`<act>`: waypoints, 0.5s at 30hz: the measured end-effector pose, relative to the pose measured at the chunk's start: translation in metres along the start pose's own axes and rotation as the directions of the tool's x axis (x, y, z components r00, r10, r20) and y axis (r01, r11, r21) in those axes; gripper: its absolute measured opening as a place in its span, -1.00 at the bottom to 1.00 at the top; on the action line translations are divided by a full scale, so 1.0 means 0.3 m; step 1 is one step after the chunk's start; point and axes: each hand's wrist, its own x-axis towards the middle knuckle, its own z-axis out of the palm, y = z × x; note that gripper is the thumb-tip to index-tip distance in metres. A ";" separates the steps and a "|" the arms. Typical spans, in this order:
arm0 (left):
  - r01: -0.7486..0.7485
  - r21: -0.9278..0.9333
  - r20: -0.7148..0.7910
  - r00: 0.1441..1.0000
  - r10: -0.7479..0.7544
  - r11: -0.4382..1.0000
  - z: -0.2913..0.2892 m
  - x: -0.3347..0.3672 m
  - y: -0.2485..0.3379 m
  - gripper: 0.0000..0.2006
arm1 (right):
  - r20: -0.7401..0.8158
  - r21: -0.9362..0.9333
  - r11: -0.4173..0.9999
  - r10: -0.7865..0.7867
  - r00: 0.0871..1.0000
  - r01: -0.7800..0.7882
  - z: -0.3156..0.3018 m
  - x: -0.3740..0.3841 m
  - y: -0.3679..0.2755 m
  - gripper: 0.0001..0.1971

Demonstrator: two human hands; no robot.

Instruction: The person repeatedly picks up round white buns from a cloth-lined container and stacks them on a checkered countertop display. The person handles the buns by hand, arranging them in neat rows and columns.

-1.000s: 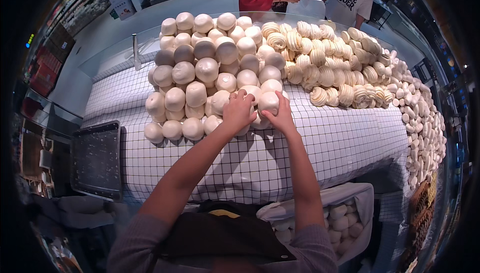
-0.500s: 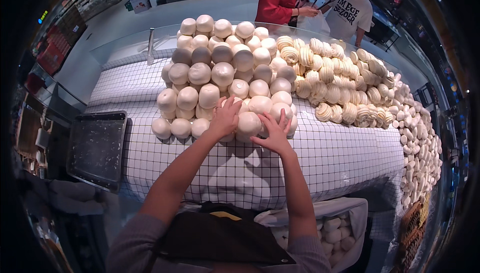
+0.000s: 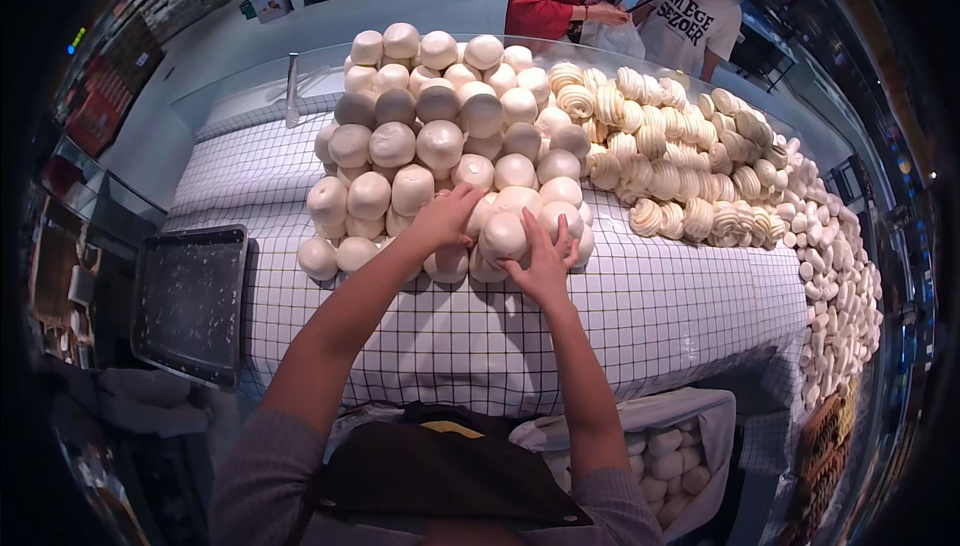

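A large stack of round white steamed buns (image 3: 413, 189) rises on the table in front of me. At its near right corner my right hand (image 3: 547, 264) closes round one steamed bun (image 3: 503, 236), thumb below it and forefinger along its right side. That bun rests over the front row, against the buns behind. My left hand (image 3: 446, 219) reaches into the stack just left of it, fingers and thumb curved round the left side of another bun (image 3: 481, 214). Part of that bun is hidden by the hand and the held bun.
Twisted rolls (image 3: 672, 184) are piled right of the stack, then many small pale buns (image 3: 838, 286). A dark tray (image 3: 190, 306) is at the left. Below me is a cloth-lined bin (image 3: 715, 411) of buns. A glass guard (image 3: 235, 86) edges the far side; two people (image 3: 690, 16) stand beyond.
The bun in my right hand has moved slightly up and right, onto the buns behind. My left hand has shifted up the stack a little. The whole view has shifted slightly.
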 end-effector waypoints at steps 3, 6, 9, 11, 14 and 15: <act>0.015 0.140 0.099 0.995 -0.029 0.990 -0.074 -0.002 0.052 -0.23 | 0.018 -0.042 0.998 -0.050 0.999 0.050 0.005 -0.012 -0.009 -0.23; 0.113 -0.206 -0.256 0.953 -0.165 0.972 -0.053 -0.025 -0.007 -0.31 | 0.058 0.032 0.999 -0.034 0.998 0.032 -0.006 -0.019 -0.009 -0.27; 0.378 -0.045 -0.178 0.908 -0.379 0.925 -0.058 -0.038 0.018 -0.35 | 0.021 0.006 0.999 -0.031 0.999 0.031 0.010 -0.015 -0.007 -0.27; 0.319 0.086 -0.209 0.932 -0.296 0.944 0.013 -0.069 0.012 -0.25 | -0.049 -0.047 0.999 -0.004 0.999 0.001 0.060 -0.022 -0.013 -0.25; 0.336 0.101 -0.272 0.915 -0.299 0.936 0.079 -0.084 -0.032 -0.08 | -0.141 -0.095 0.995 -0.010 0.990 -0.004 0.137 -0.006 -0.054 -0.20; 0.356 0.109 -0.250 0.914 -0.321 0.928 0.075 -0.077 -0.031 -0.06 | -0.167 -0.113 0.994 -0.014 0.986 -0.006 0.140 -0.004 -0.057 -0.18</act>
